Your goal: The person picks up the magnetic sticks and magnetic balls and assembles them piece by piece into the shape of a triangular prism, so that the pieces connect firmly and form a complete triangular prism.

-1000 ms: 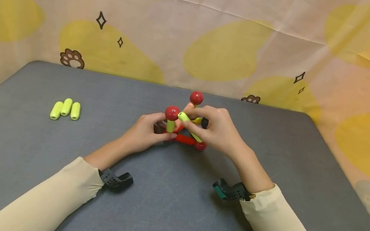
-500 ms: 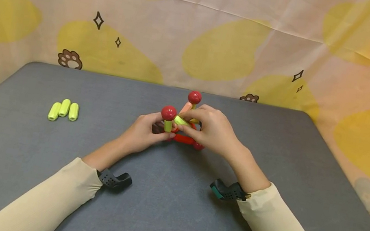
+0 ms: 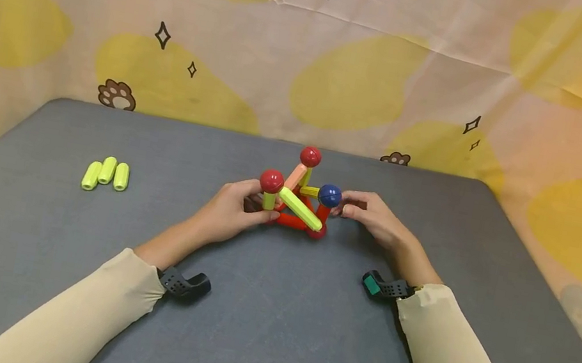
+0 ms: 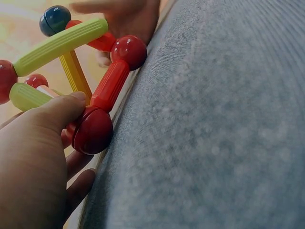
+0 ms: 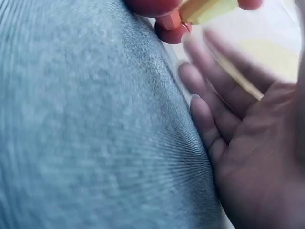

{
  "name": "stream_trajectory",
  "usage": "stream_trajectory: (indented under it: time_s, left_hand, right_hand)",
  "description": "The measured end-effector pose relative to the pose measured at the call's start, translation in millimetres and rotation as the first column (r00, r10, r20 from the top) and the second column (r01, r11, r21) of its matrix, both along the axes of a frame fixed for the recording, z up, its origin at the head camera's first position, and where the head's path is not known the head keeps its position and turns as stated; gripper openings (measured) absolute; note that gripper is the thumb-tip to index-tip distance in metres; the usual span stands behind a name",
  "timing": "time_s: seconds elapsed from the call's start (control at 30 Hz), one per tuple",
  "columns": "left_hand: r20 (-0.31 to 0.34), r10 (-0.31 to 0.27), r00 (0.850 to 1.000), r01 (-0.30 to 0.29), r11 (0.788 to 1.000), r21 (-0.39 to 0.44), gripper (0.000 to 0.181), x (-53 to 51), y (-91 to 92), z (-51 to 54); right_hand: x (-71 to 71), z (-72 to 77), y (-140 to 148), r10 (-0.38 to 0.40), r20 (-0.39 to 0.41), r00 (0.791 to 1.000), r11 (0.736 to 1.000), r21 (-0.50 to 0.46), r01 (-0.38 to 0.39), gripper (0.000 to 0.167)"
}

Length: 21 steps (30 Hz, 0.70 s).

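Observation:
A frame of magnetic sticks and balls stands mid-table, with red sticks (image 3: 292, 222) along its base. My left hand (image 3: 221, 211) grips its near left corner, the thumb by the short green upright (image 4: 29, 97) and the lower red ball (image 4: 93, 131). From the upper left red ball (image 3: 271, 181) a long green stick (image 3: 300, 209) slants down to the right. Its far end is apart from the blue ball (image 3: 330, 195); whether it touches the lower right red ball (image 3: 317, 231) I cannot tell. My right hand (image 3: 380, 221) is beside the blue ball, fingers loosely extended (image 5: 228, 95), holding nothing.
Several loose pieces lie nearby: a group of 3 short green sticks (image 3: 107, 170) on the left of the grey table (image 3: 264, 332). A patterned cloth (image 3: 223, 33) hangs behind the table's far edge.
My right hand has let go of the long green stick and moved right, past the blue ball. The stick's free end now slants down. My left hand keeps its grip on the corner.

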State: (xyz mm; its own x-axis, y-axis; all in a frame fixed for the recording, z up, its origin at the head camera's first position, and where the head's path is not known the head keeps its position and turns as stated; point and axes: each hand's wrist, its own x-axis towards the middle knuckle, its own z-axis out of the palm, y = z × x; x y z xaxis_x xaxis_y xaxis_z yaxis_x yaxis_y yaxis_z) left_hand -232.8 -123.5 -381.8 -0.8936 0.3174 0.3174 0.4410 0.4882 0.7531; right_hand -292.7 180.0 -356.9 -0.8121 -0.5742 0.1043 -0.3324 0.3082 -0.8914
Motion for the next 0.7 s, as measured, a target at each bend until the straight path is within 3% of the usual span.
stream_trajectory:
  time_s: [0.13, 0.3, 0.4, 0.7]
  left_hand:
    - [-0.001, 0.002, 1.0, -0.002, 1.0, 0.008, 0.025, 0.2, 1.6, -1.8]
    - [-0.001, 0.005, 1.0, -0.005, 1.0, 0.005, 0.023, 0.6, 0.2, -3.1]
    - [0.003, 0.005, 1.0, -0.005, 1.0, -0.006, 0.024, 0.5, -0.2, -3.6]
    - [-0.003, 0.014, 1.0, -0.014, 1.0, -0.003, 0.024, -0.8, 0.8, -3.0]
  right_hand:
    - [0.6, -6.8, -2.0, 0.087, 0.034, 0.996, 0.993, 0.078, -0.089, 0.058]
    - [4.4, -8.1, -17.5, 0.069, 0.015, 0.998, 0.978, 0.199, -0.07, 0.045]
    - [9.0, -8.9, -21.9, 0.045, 0.024, 0.999, 0.984, 0.17, -0.049, 0.037]
    - [13.6, -16.8, -33.8, 0.072, 0.069, 0.995, 0.997, 0.012, -0.073, 0.021]
